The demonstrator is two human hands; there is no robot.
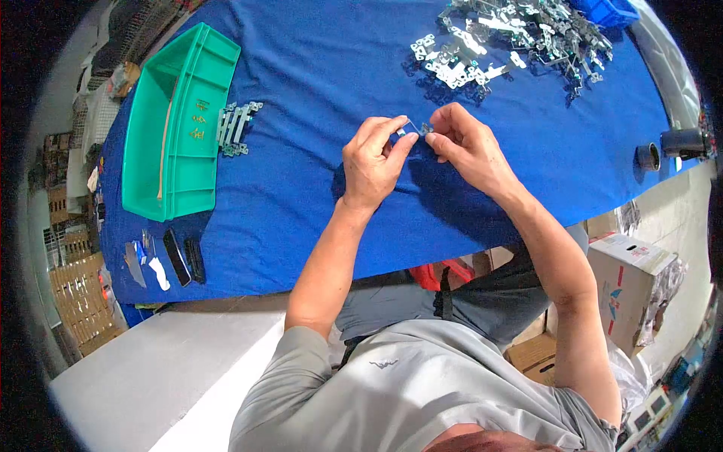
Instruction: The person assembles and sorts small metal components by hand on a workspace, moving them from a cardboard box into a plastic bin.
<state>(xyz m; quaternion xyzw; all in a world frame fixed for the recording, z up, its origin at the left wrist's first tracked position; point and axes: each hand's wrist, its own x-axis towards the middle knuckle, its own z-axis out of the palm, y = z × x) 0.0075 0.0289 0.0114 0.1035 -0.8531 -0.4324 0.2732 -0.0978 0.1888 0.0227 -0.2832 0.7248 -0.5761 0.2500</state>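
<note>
Between my two hands is a small silvery metal bracket (425, 129), held over the blue cloth. My left hand (370, 162) is closed, pinching one end of it between thumb and fingers. From the other side my right hand (468, 145) grips its small flat tab between thumb and forefinger. Fingers cover much of the piece. Beyond my hands lies a loose heap of similar metal brackets (471, 74). To the left, several brackets (235, 128) lie side by side in a short row against the green crate.
The green plastic crate (203, 181) stands on the blue tablecloth (309, 68) at left. Nearer me lie black cases (177, 256) and small tools (135, 264). A blue bin (614, 13) stands behind the heap, and dark cylinders (648, 157) are at the right edge. A white carton (629, 260) is below.
</note>
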